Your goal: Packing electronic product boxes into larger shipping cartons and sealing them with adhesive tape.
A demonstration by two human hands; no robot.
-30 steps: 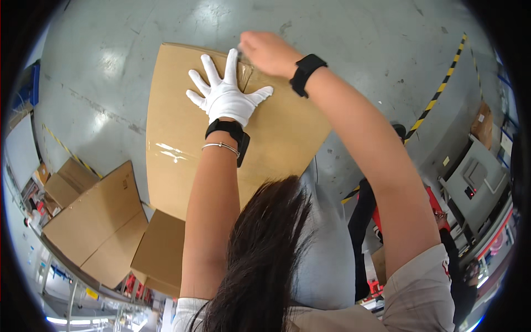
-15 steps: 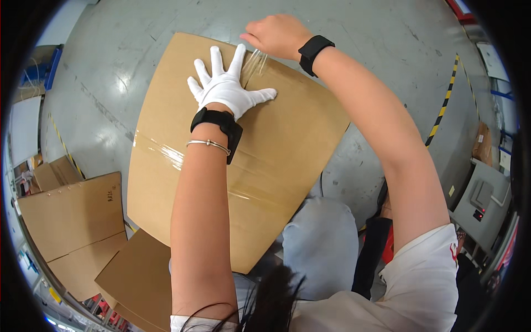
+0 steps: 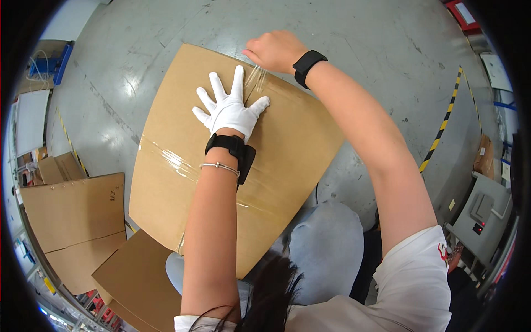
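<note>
A large brown cardboard box [image 3: 298, 133] stands in front of me, with strips of shiny clear tape across its top. My left hand [image 3: 229, 113], in a white glove, lies flat on the box near its far edge, fingers spread. Just beyond that edge, my bare right hand [image 3: 276, 51] is closed in a fist. A strip of clear packing tape [image 3: 255, 80] runs from the box top, beside the gloved index finger, to the right fist; its gripped end is hidden by the fingers.
Other cardboard boxes [image 3: 77, 216] stand at the left, and an open brown box [image 3: 138, 271] is close by my left arm. Black-and-yellow floor tape [image 3: 442, 124] and a grey cabinet [image 3: 481, 213] are at the right. My knee [image 3: 326, 249] is beside the box.
The whole view has shifted slightly, so the box and both hands appear lower. My left hand has slid a little toward me on the box. The right fist stays at the far edge.
</note>
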